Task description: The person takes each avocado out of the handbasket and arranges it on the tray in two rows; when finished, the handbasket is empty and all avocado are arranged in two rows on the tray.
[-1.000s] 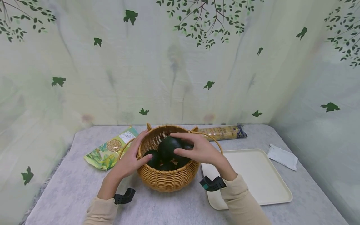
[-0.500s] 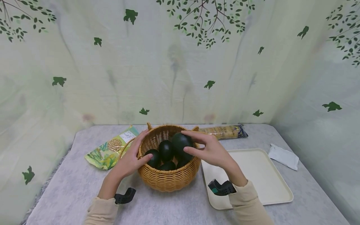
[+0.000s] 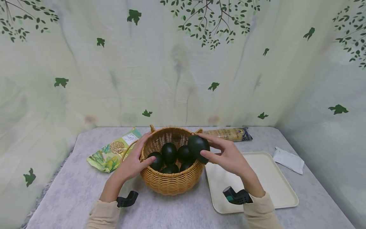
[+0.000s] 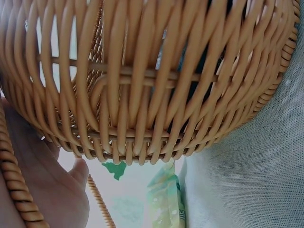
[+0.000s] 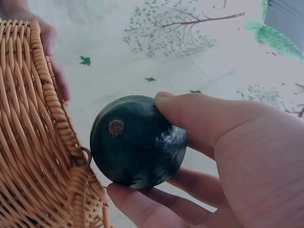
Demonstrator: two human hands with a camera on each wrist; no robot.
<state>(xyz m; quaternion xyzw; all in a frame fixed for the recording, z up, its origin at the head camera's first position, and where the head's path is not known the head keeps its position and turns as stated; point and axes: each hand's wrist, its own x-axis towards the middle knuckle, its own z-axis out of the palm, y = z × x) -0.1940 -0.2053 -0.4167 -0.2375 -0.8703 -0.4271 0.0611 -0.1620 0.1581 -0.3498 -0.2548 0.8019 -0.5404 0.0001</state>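
Note:
A wicker basket [image 3: 171, 183] with several dark green avocados stands in the middle of the table. My left hand [image 3: 134, 163] grips its left rim, the thumb hooked over the edge near an avocado [image 3: 156, 161]. In the left wrist view that hand shows behind the basket's woven side [image 4: 142, 71]. My right hand [image 3: 230, 157] holds another avocado [image 3: 196, 147] between thumb and fingers, at the height of the right rim. The right wrist view shows this avocado [image 5: 135, 147] with its brown stem scar, beside the basket's rim.
A cream tray [image 3: 267, 178] lies right of the basket, partly under my right forearm. Behind are a green printed bag [image 3: 110, 154] on the left and a long pasta pack [image 3: 228, 134] on the right. A white packet [image 3: 288, 160] lies beyond the tray.
My right hand has lifted the avocado out of the pile and carried it rightward to the basket's rim, uncovering other avocados. My left hand stays on the left rim.

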